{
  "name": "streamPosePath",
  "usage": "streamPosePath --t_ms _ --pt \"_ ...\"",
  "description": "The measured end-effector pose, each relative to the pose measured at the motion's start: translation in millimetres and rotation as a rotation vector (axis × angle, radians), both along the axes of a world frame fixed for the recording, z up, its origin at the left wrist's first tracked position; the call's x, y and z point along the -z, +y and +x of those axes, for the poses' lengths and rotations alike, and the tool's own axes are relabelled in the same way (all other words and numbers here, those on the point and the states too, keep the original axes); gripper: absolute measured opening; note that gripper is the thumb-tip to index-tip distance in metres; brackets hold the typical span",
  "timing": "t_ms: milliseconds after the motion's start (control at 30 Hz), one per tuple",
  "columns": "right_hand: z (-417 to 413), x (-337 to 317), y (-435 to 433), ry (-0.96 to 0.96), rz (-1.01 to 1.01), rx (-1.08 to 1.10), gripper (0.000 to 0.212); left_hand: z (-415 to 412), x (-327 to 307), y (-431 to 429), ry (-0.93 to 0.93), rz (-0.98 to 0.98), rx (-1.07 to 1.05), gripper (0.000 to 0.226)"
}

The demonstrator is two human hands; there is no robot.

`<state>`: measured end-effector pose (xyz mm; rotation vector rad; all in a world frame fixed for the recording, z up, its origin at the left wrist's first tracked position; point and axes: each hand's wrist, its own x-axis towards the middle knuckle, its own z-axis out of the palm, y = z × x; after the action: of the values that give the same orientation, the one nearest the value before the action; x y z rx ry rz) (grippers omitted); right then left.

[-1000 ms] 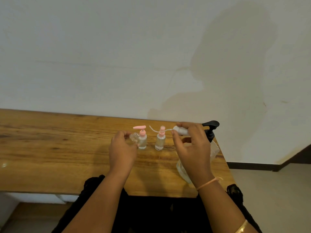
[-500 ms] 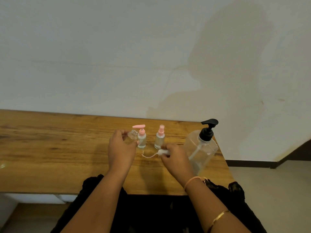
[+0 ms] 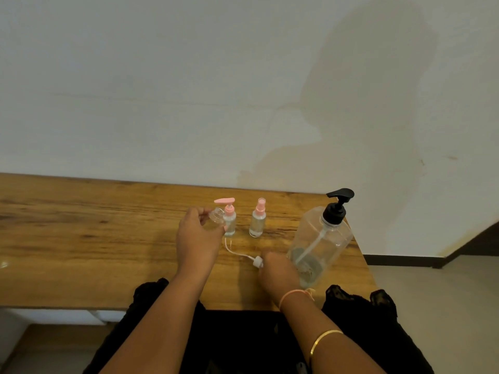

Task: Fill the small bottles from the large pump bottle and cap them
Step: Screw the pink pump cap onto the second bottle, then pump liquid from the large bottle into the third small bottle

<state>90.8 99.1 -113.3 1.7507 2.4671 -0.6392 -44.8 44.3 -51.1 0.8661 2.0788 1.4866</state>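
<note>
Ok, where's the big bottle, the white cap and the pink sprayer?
Big bottle [image 3: 332,238], head view: clear body.
White cap [image 3: 257,262], head view: its collar.
Pink sprayer [image 3: 260,205], head view: pink top.

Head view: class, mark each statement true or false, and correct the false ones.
1. The large pump bottle stands near the right end of the table. True.
2. Its pump head is pink. False: the pump head is black.
3. The left hand holds a small clear bottle with no cap on it. True.
4. The two pink-topped bottles lie on their sides. False: the pink pump bottle and the pink spray bottle both stand upright.
5. The right hand holds a white cap with a thin tube, low at the table. True.
</note>
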Motion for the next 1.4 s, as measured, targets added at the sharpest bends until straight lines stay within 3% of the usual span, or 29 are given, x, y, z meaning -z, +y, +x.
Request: streamPosePath --t_ms 567,733,1033,1200,1400 --pt "-5 -11 -6 0.007 0.157 -0.017 0.018 3 2 0 0.007 -0.005 0.025 0.04" --pt "0 -49 -12 0.246 0.276 -0.006 0.038 9 4 0 -0.01 0.038 0.066 0.038" --pt "32 -120 -28 0.755 0.884 -0.075 0.019 45 -5 -3 -0.044 0.206 0.26 0.033" --pt "58 -124 -16 0.805 1.067 0.003 0.02 69 -8 0 -0.035 0.293 0.394 0.035" --pt "80 -107 2 0.726 0.992 0.095 0.023 89 -11 11 -0.007 0.307 0.425 0.044"
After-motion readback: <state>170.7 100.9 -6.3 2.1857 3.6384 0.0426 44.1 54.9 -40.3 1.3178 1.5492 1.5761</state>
